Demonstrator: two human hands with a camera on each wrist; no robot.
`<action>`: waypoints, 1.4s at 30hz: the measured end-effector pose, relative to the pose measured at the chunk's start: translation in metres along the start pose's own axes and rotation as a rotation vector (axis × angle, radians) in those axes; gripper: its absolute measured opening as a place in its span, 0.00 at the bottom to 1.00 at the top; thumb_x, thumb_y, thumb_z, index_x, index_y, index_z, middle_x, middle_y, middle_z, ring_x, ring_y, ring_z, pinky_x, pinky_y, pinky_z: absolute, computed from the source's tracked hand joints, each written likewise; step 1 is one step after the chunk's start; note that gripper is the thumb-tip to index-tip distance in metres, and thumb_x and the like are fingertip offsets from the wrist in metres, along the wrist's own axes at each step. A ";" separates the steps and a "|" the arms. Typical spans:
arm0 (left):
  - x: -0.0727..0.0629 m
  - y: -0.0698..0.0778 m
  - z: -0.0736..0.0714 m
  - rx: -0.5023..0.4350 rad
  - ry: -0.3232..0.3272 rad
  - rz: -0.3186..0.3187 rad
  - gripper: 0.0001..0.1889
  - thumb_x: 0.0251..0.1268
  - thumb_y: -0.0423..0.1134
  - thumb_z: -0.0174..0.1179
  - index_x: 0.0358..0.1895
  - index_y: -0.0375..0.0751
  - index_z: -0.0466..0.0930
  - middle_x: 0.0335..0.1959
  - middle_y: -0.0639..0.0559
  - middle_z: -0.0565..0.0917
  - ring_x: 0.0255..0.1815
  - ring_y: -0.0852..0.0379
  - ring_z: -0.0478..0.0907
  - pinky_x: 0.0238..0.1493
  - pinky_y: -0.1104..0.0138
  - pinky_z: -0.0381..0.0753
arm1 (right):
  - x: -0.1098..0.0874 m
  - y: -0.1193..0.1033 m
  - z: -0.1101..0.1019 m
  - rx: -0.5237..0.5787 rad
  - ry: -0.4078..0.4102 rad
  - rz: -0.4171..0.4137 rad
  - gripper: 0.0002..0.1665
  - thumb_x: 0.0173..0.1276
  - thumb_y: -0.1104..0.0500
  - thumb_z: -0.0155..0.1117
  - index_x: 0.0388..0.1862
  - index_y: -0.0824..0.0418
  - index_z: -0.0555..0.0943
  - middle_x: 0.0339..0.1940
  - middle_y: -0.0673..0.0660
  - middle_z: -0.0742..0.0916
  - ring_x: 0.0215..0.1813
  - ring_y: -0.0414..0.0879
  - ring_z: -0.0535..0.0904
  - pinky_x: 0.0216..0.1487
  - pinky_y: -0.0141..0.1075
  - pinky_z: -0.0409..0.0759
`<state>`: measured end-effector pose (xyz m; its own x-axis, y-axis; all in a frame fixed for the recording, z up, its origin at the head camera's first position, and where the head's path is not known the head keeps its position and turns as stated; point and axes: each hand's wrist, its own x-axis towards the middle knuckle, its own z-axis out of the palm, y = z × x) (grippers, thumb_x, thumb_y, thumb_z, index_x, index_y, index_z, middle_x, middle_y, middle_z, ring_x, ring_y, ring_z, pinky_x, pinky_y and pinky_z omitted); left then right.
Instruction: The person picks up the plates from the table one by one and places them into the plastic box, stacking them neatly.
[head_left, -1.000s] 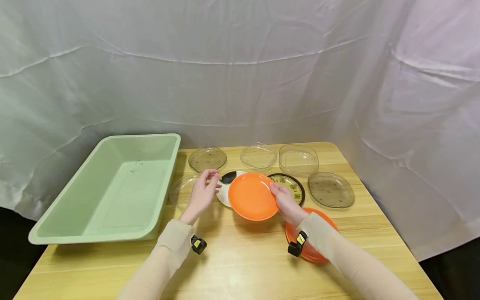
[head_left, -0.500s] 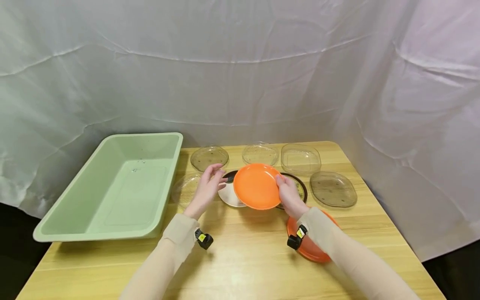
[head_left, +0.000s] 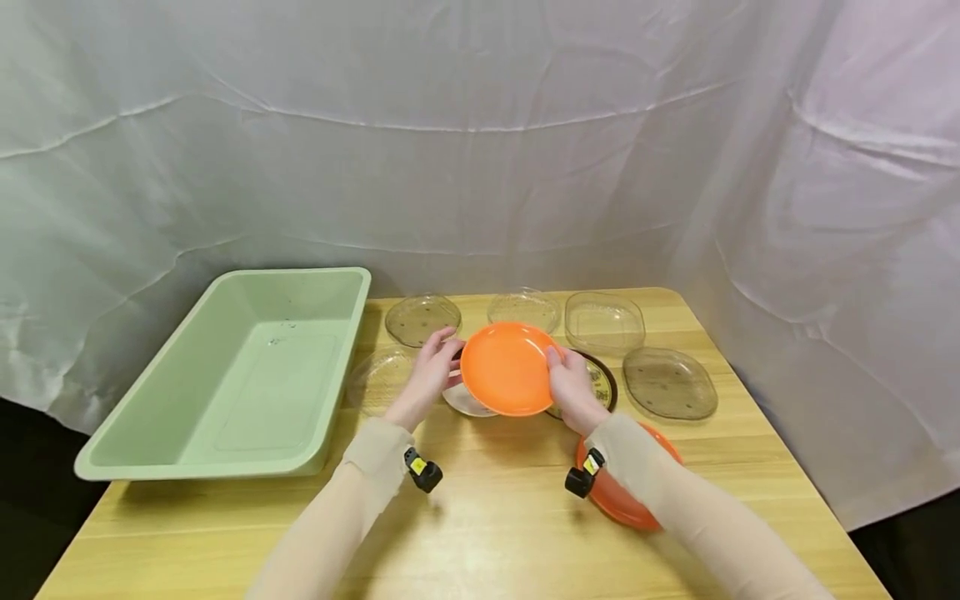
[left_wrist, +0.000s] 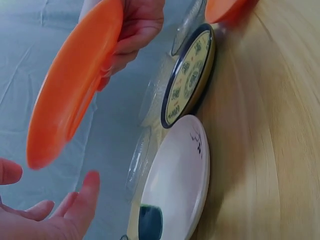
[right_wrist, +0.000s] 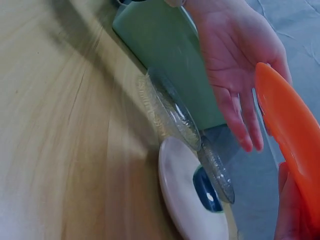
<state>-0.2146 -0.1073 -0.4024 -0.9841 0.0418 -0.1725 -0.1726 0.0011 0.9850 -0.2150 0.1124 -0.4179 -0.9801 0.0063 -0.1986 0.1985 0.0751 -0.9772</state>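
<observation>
An orange plate (head_left: 506, 371) is held by the rim in the right hand (head_left: 573, 387), thumb on top, above the table (head_left: 480, 533). The left hand (head_left: 430, 377), fingers spread and holding nothing, has been brought closer to the plate's left rim, so the plate is now flanked by both hands but gripped by one. At the table's left edge a green tub (head_left: 195, 472) is set, small dark marks visible on its floor; clear dishes (head_left: 603, 323) are ranged along the far edge.

Creased grey cloth (head_left: 480, 192) hangs behind and to the right of a light, softly shining wood-grained table (head_left: 495, 533).
</observation>
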 end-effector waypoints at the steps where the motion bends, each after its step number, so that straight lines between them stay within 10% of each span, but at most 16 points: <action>1: 0.000 0.000 0.001 0.007 -0.007 -0.005 0.27 0.79 0.43 0.45 0.76 0.42 0.60 0.67 0.37 0.74 0.54 0.48 0.82 0.51 0.62 0.88 | 0.000 -0.001 0.001 -0.009 0.004 -0.002 0.27 0.85 0.52 0.36 0.70 0.66 0.71 0.39 0.56 0.86 0.30 0.38 0.85 0.33 0.32 0.87; 16: -0.001 -0.005 0.011 0.121 -0.036 0.009 0.24 0.80 0.47 0.44 0.72 0.42 0.67 0.65 0.36 0.76 0.45 0.54 0.82 0.36 0.66 0.86 | -0.002 -0.006 0.013 -0.082 0.031 -0.023 0.27 0.85 0.54 0.36 0.71 0.68 0.69 0.39 0.60 0.85 0.28 0.39 0.84 0.32 0.32 0.86; 27: 0.004 -0.012 0.016 0.152 0.053 0.092 0.19 0.81 0.40 0.46 0.65 0.36 0.73 0.58 0.39 0.81 0.43 0.58 0.80 0.47 0.69 0.80 | -0.005 -0.005 0.021 -0.125 0.038 -0.030 0.27 0.84 0.54 0.38 0.73 0.66 0.68 0.45 0.63 0.86 0.29 0.38 0.84 0.34 0.30 0.85; 42: 0.007 -0.006 0.010 0.221 0.082 0.070 0.18 0.82 0.39 0.45 0.66 0.37 0.73 0.56 0.40 0.82 0.40 0.58 0.80 0.44 0.69 0.84 | -0.005 -0.008 0.024 -0.060 0.034 -0.038 0.25 0.81 0.53 0.41 0.63 0.67 0.75 0.27 0.52 0.83 0.22 0.38 0.81 0.24 0.30 0.81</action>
<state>-0.2198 -0.0975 -0.4096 -0.9950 -0.0319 -0.0945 -0.0993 0.2200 0.9704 -0.2112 0.0879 -0.4111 -0.9869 0.0364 -0.1573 0.1608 0.1359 -0.9776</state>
